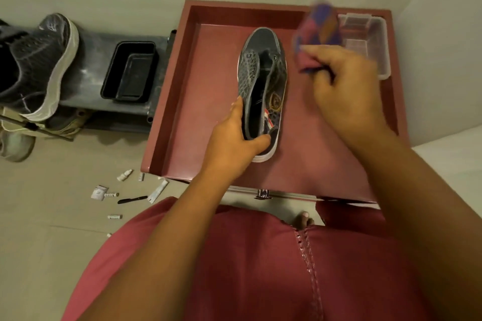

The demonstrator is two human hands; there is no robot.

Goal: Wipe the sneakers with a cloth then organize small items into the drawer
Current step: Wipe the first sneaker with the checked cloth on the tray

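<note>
A dark grey sneaker (263, 70) with a white sole stands on the maroon cabinet top (208, 101), toe pointing away from me. My left hand (234, 135) grips its heel collar, thumb inside the opening. My right hand (344, 91) hovers to the right of the shoe and holds a purple, pink and orange cloth (317, 31), blurred by motion and lifted clear of the shoe. Small items (122, 195) lie scattered on the floor at the cabinet's lower left: little tubes, sachets and a black stick. A metal drawer handle (263, 194) shows below the cabinet's front edge.
A clear plastic container (365, 41) sits at the cabinet's back right corner. Left of the cabinet a low grey rack (91, 78) carries a black tray (130, 73) and another grey sneaker (39, 65). More shoes (15, 143) lie under it on the tiled floor.
</note>
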